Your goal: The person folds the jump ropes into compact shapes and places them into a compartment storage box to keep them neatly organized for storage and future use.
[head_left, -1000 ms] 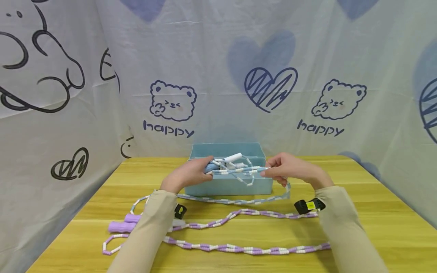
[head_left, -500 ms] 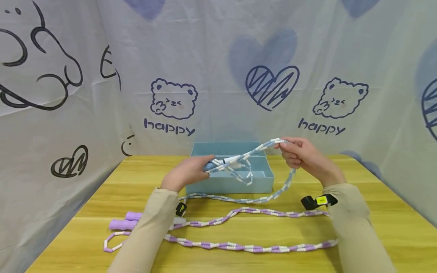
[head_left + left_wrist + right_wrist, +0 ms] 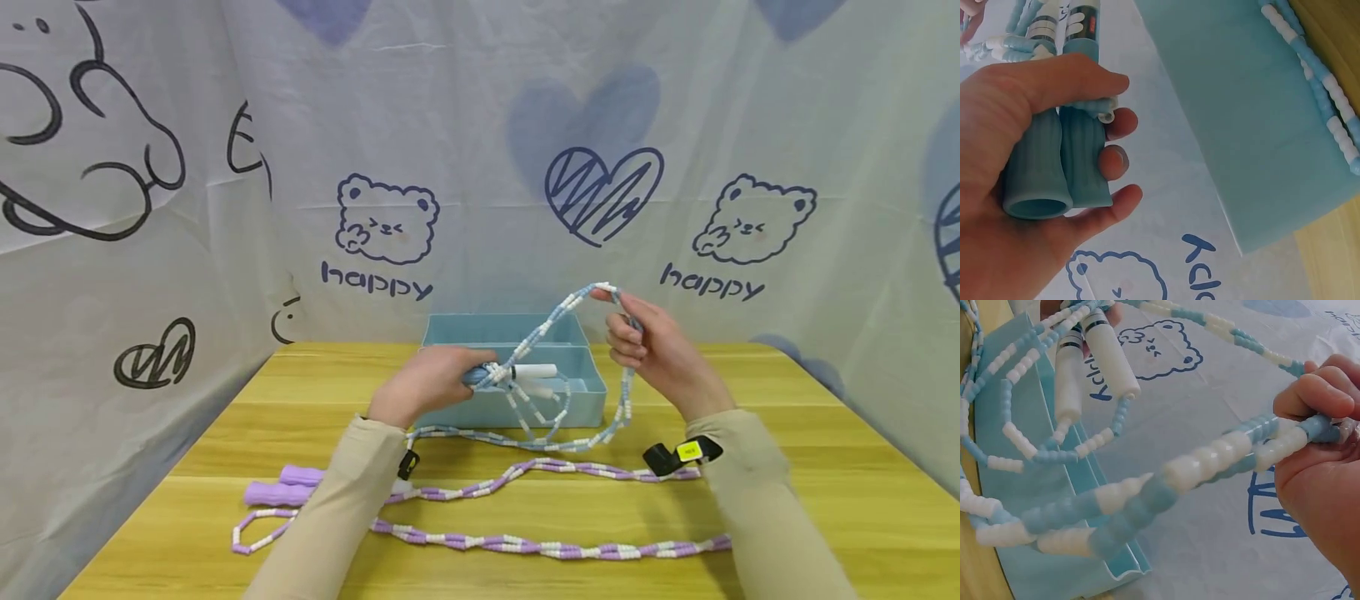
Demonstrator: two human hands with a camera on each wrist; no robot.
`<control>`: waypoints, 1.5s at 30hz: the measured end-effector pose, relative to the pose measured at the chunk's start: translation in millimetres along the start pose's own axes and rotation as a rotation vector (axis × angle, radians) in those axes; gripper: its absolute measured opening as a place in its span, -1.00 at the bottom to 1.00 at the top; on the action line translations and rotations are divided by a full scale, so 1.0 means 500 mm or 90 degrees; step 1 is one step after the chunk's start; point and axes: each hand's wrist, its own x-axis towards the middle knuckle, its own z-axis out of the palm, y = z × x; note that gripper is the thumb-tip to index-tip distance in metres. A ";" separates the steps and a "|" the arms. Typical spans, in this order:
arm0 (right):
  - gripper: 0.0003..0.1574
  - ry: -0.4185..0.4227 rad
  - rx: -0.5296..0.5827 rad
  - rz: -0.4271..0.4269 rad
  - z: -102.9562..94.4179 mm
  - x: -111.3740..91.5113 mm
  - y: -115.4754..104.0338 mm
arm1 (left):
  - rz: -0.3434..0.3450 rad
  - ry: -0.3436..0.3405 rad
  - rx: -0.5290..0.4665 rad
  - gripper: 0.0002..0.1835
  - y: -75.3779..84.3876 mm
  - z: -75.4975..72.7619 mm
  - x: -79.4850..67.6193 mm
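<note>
L hand: fingers curled firmly round both blue grips, side by side; a beaded strand crosses them by the thumb.
R hand: fingers mostly curled, index reaching farther out; strands run b/w thumb & fingers, so a light hold.
Blue-&-white beaded jump rope: rises from L hand to R hand, then drops in front of the pale blue box & runs back L along the surface.
White tips: point R, w/ a small beaded loop hanging off them; height vs. box hard to tell.
Winding (likely step): best to hold thumb pressure on the crossing strand, else the first turn prob. slips.
Tension: snug, not hard; segmented beads likely resist tight bends.
Slack: R hand should feed short lengths, strands flat & together, clear of the hanging loop, which could snag.
Purple-&-white jump rope: lies nearer the person; trailing blue strands shouldn't drag across it.
</note>
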 end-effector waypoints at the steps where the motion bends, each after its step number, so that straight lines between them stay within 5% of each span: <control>1: -0.50 -0.004 0.007 0.000 0.000 0.000 0.001 | 0.003 -0.001 0.003 -0.48 0.002 0.000 0.001; 7: -0.44 -0.038 0.023 0.002 0.003 0.005 0.007 | 0.012 -0.026 -0.031 -0.45 0.009 0.000 0.004; 13: -0.39 -0.021 0.024 0.016 -0.004 0.009 0.024 | 0.033 -0.088 -0.207 -0.32 0.021 -0.010 0.003; 18: -0.42 -0.023 0.063 0.013 -0.014 0.013 0.037 | 0.053 -0.097 -0.325 -0.34 0.022 -0.017 0.001; 23: -0.54 0.042 0.103 0.017 -0.027 0.006 0.037 | 0.045 -0.097 -0.342 -0.40 0.015 -0.016 -0.001; 26: -0.62 0.131 0.057 0.031 -0.032 0.000 0.031 | 0.043 -0.097 -0.339 -0.40 0.012 -0.014 -0.001; 33: -0.71 0.314 -0.185 0.091 -0.035 0.000 0.037 | 0.044 -0.121 -0.399 -0.16 0.009 -0.016 -0.006; 40: -0.70 0.342 -0.291 0.110 -0.046 0.000 0.061 | 0.089 -0.138 -0.527 0.17 0.011 -0.019 -0.009; 45: -0.67 0.330 -0.356 0.143 -0.055 -0.005 0.080 | 0.099 -0.173 -0.557 0.14 0.020 -0.018 -0.013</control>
